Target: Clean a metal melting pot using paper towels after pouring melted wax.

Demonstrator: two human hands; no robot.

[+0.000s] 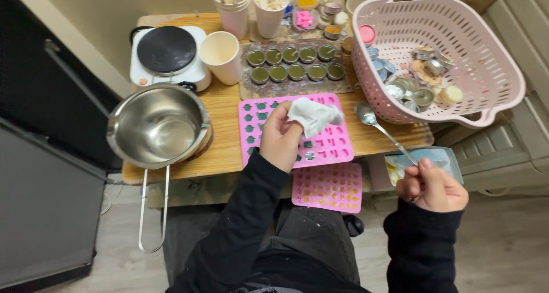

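Pressing down on the pink silicone mould (329, 147), the left hand (279, 139) was clenched around a crumpled white tissue (311, 115); wiping was best done cavity by cavity, with the green-filled cavities at the mould's left avoided. Further right, a metal spoon (380, 130) was gripped by the right hand (432, 185), bowl raised beside the pink basket (492, 58).

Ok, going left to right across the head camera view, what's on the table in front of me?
Steel saucepan → white cup → left hand holding a white tissue over the pink mould → spoon held by the right hand → pink basket.
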